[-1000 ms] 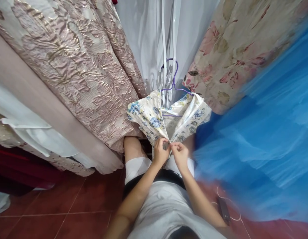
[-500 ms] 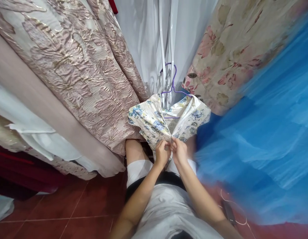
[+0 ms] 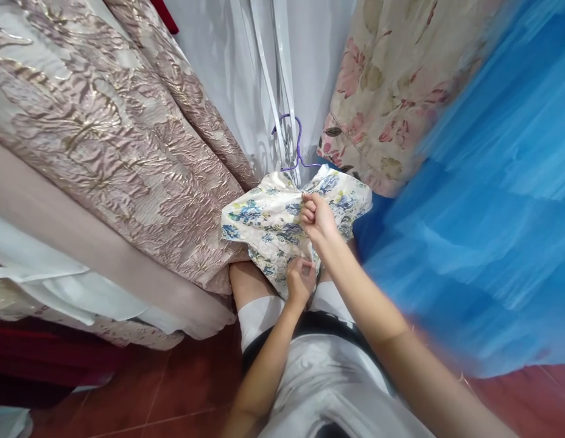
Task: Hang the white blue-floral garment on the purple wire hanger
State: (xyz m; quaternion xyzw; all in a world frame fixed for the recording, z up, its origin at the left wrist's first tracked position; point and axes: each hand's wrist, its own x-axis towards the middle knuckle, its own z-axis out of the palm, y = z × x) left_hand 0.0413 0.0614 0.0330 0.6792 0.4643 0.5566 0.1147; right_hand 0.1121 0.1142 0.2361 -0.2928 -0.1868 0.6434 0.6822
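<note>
Before my legs (image 3: 252,283), a blue-flowered top (image 3: 264,222) pinched in two places

Nearest me, my left hand (image 3: 301,280) curls, its fingertips pinching the top low on its front. Farther up, my right hand (image 3: 316,216) pinches the front near the neckline; the exact bit between the tips is too small to tell. The top sits on a purple hanger (image 3: 299,146), glossy white straps (image 3: 263,73) by its hook. Rose brocade (image 3: 104,134) hangs left, blue tulle (image 3: 469,231) right, white drapery (image 3: 214,61) behind.

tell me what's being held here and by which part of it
A white, blue-flowered garment: the right hand pinches its front at the neckline, and the left hand holds the front lower down.
</note>
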